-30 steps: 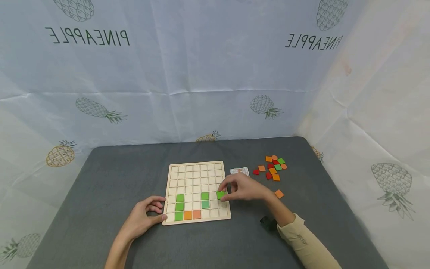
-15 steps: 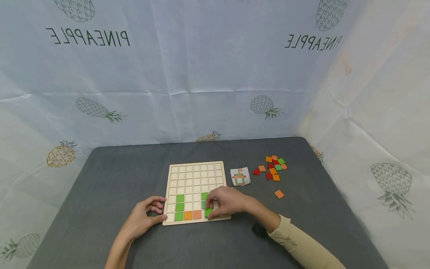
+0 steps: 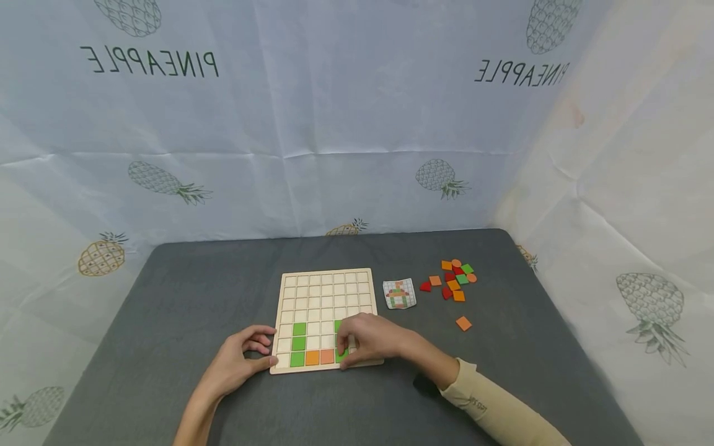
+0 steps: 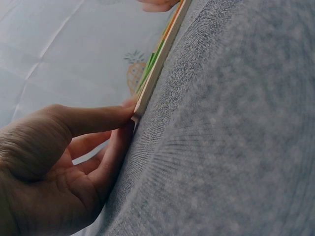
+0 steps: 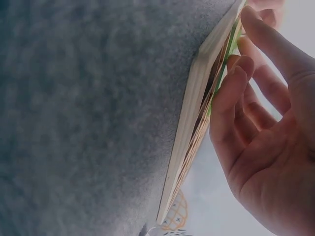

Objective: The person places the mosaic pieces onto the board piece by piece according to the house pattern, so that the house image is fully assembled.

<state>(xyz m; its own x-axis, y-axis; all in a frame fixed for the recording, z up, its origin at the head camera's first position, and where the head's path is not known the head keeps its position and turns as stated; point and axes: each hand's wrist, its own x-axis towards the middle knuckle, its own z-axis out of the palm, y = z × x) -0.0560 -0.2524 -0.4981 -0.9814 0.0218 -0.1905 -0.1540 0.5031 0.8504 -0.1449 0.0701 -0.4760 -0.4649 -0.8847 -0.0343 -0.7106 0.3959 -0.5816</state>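
the right hand (image 3: 372,336), grip narrow, pinches a green tile (image 3: 339,357) at the near row of the board (image 3: 315,302), just right of the salmon tile (image 3: 326,357); the left hand (image 3: 231,362), farther off, holds the board's left edge.

a beige sleeve (image 3: 502,412) with a loose cuff (image 3: 459,383) and small dark lettering (image 3: 478,404) on the right arm (image 3: 429,358)
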